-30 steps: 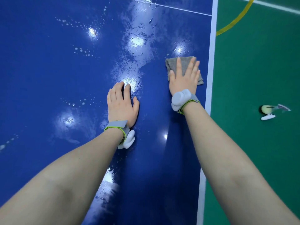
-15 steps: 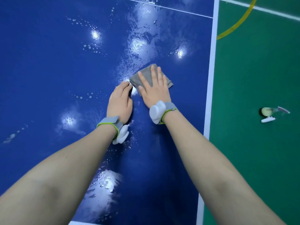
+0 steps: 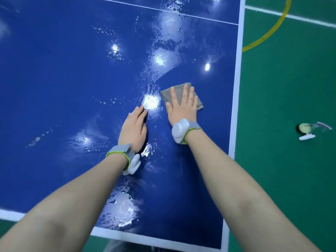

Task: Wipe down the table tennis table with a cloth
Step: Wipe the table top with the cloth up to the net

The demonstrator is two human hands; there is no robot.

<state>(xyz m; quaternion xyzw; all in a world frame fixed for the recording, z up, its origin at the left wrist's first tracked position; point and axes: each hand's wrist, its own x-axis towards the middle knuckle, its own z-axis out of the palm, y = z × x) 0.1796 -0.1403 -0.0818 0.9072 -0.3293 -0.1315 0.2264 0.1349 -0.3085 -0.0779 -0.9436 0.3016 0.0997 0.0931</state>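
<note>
While the right hand (image 3: 182, 108) lies flat with its fingers straight and slightly spread, it presses a folded grey cloth (image 3: 179, 91) down onto the blue table (image 3: 54, 79). The cloth sits on the right part of the tabletop, near the white side line (image 3: 236, 88) but not touching it, and its far edge and right corner stick out from under the fingers. The left hand (image 3: 133, 128) rests palm down on the bare surface just beside it, fingers straight and held close together, their tips reaching the edge of a bright glare spot (image 3: 151, 102). The two hands are close to each other but apart, with a strip of blue between them.

Each wrist carries a grey strap edged in green with a white pod on it: the left wristband (image 3: 125, 154) and the right wristband (image 3: 183, 130). Both bare forearms stretch in from the near edge of the table.

Water droplets (image 3: 114, 51) and wet smears catch the overhead lights across the middle of the tabletop, and a larger wet patch (image 3: 121, 210) shines near the near end line. A thin white centre line (image 3: 163, 10) crosses the far part of the surface.

Off the table on the right is a green floor (image 3: 281, 179) with a curved yellow line (image 3: 269, 31) and a white line on it. A small object with a pale yellowish round body and white parts (image 3: 307, 130) lies on that floor, well apart from the table; I cannot tell what it is.
</note>
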